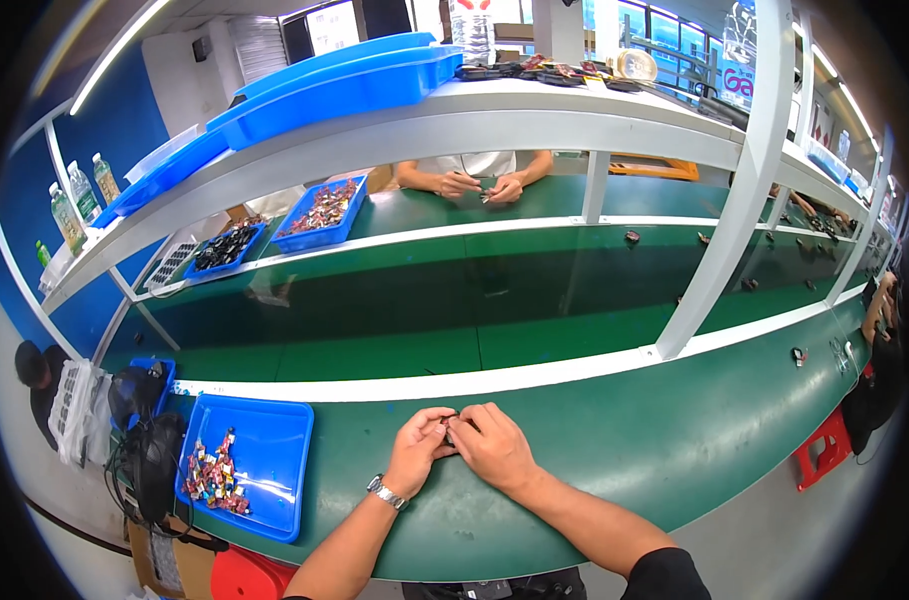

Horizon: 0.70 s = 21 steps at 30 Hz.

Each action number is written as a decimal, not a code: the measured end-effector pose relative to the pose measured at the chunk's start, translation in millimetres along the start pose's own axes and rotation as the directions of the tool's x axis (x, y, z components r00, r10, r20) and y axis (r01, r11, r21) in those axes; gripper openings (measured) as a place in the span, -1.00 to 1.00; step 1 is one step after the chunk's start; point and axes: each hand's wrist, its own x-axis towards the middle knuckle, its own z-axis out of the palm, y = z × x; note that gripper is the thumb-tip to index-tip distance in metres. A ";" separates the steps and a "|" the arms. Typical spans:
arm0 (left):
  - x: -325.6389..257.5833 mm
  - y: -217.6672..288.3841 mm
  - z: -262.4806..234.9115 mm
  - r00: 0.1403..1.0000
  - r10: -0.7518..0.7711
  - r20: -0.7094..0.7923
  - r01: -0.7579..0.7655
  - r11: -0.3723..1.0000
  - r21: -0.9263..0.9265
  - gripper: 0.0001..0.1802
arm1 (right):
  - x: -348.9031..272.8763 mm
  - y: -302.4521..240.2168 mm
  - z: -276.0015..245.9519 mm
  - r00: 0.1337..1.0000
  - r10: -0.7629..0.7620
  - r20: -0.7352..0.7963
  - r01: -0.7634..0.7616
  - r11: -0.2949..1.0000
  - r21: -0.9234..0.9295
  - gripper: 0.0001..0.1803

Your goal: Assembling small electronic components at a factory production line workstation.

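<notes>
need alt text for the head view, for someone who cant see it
A person's left hand and right hand hold a small, mostly hidden part above a green worktop. Left of them sits a blue tray of small reddish parts; beyond a white frame, a co-worker's hands show.

Pink lettering (738, 83), on clear plastic (740, 38) (upper right)

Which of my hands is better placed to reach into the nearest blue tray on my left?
Likely the left hand: it is nearer the blue tray, while the right hand would have to cross past it. Both hands hold a small item, though.
</notes>
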 end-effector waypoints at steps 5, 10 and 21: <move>-0.1 2.0 -0.9 1.000 0.012 0.005 -0.011 0.995 -0.095 -0.70 | 1.6 0.1 -1.8 0.999 0.018 -0.041 -0.018 1.000 -0.004 -0.83; -1.0 5.0 -0.5 0.999 0.017 0.036 -0.012 0.989 -0.146 -0.70 | 6.3 -2.1 -8.6 0.998 0.020 -0.059 -0.020 1.000 -0.002 -0.79; 2.2 4.9 -7.4 0.996 0.042 0.075 -0.023 0.969 -0.245 -0.67 | 4.2 -4.6 -9.6 0.999 0.000 0.049 -0.005 0.994 0.111 -0.55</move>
